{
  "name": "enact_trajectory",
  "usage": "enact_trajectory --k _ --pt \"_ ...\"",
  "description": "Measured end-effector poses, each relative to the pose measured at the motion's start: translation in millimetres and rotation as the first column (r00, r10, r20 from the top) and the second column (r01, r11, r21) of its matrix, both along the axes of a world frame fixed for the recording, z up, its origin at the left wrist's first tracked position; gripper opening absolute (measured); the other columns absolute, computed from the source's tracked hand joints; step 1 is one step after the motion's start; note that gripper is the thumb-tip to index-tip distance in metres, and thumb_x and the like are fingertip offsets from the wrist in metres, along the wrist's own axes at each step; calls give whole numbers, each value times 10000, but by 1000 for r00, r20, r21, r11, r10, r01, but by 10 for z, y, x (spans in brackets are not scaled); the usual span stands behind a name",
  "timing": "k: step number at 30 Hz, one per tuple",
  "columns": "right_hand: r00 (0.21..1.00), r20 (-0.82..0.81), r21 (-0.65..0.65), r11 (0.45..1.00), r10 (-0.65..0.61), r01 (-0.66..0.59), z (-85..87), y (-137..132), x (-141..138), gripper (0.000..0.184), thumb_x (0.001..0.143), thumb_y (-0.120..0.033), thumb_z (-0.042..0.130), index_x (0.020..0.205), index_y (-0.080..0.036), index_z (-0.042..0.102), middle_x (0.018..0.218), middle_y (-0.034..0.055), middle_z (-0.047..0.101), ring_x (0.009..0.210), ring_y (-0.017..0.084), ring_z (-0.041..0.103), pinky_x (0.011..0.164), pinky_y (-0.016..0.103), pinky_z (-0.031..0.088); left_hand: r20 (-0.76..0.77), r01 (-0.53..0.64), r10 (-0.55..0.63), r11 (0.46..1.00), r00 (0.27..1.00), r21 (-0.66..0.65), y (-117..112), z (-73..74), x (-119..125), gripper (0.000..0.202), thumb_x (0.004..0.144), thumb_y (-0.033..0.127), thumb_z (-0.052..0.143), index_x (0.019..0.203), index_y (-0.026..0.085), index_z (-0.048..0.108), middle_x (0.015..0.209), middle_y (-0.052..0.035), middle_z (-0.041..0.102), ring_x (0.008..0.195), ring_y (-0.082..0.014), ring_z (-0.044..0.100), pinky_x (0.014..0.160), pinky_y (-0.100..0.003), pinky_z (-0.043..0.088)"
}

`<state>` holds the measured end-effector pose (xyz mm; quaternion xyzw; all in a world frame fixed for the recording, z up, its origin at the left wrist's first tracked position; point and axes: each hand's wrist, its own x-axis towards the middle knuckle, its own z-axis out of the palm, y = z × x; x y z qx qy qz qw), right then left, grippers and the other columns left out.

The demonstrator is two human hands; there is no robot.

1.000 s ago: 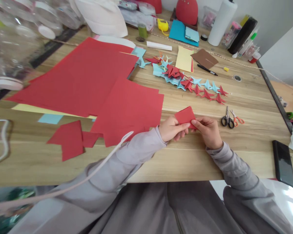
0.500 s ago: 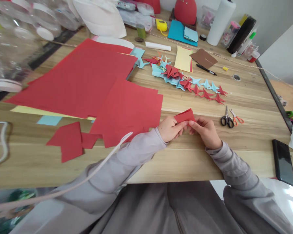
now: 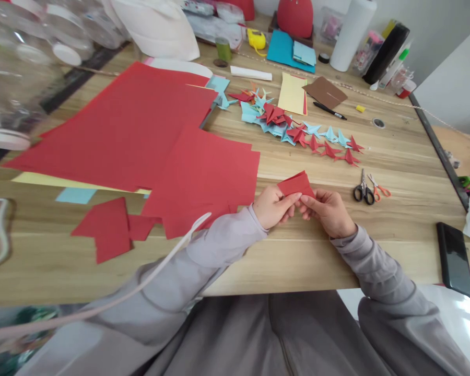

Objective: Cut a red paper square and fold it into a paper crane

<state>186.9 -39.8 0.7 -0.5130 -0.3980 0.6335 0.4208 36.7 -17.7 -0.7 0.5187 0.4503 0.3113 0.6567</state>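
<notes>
A small folded piece of red paper (image 3: 296, 183) is pinched between my two hands above the table's front middle. My left hand (image 3: 273, 207) grips its left lower edge, thumb on top. On the other side my right hand (image 3: 329, 210) holds its lower right corner between thumb and fingers, and the thumbs nearly touch. Large red sheets (image 3: 141, 125) lie to the left, with smaller red pieces (image 3: 112, 228) nearer me. Beyond my hands are folded red and blue paper cranes (image 3: 274, 114), some heaped and some in rows. The fingers beneath the paper are partly hidden.
To the right lie black-handled scissors (image 3: 363, 189), orange-handled scissors (image 3: 379, 187) and a phone (image 3: 454, 258). Behind are yellow paper (image 3: 292, 94), brown paper (image 3: 325, 95), a pen (image 3: 329, 110) and a yellow tape measure (image 3: 256, 39). A pale cord (image 3: 149, 286) crosses over my left sleeve.
Both hands keep their hold on the folded red paper, which shows slightly more of its front face. The whole view has shifted a little.
</notes>
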Motion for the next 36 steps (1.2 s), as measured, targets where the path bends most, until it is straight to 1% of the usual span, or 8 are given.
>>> enact_trajectory --k 9,16,21,25,28,30,33,36 --pt "967 140 47 977 -215 210 -44 21 -6 490 498 -427 838 483 -182 413 321 -87 425 283 30 317 303 175 176 6 -88 88 996 996 30 -6 -16 18 314 827 297 546 564 127 562 410 34 504 284 -49 410 306 -177 292" --pt "983 -18 11 983 -184 185 -59 79 -22 378 559 -429 805 520 -162 541 437 -35 558 350 55 440 346 185 315 66 -164 161 986 985 36 61 -67 -2 333 763 404 606 588 122 584 408 26 505 282 -65 412 290 -191 304" --pt "946 -70 12 948 -315 317 -117 153 27 418 499 -353 849 460 -165 477 385 -55 501 319 36 376 321 180 264 115 -183 180 983 977 14 93 -101 -3 346 729 437 624 596 119 592 419 23 510 285 -71 421 279 -194 301" --pt "886 -262 1 918 -382 396 -163 239 139 455 565 -428 809 500 -175 436 395 -87 437 326 22 343 342 169 287 179 -268 257 963 950 39 147 -112 -67 395 715 486 625 587 114 593 422 18 512 279 -73 425 286 -203 312" --pt "899 -261 -3 931 -352 364 -177 296 121 413 631 -538 730 592 -166 553 445 -34 551 378 58 464 374 181 353 181 -276 263 960 948 52 179 -117 -106 404 706 497 636 597 110 599 427 16 521 278 -74 427 289 -205 315" --pt "942 -235 2 969 -239 247 -189 329 54 459 644 -608 679 630 -157 588 469 3 604 402 91 522 396 203 394 175 -251 240 967 955 41 188 -126 -111 414 694 508 644 587 112 593 411 22 508 272 -72 420 284 -203 308" --pt "987 -154 65 996 -54 65 -218 372 -45 382 640 -474 749 584 -154 548 493 -2 630 387 73 512 409 194 385 166 -206 198 978 966 30 196 -157 -105 430 679 529 653 600 110 599 414 17 520 277 -77 430 287 -207 327" --pt "996 -89 90 996 23 -15 -246 392 -89 386 630 -458 763 572 -145 545 492 -13 628 383 62 511 410 180 370 177 -203 201 979 963 -7 214 -195 -102 446 642 547 680 610 110 598 428 16 531 285 -79 437 290 -212 341"
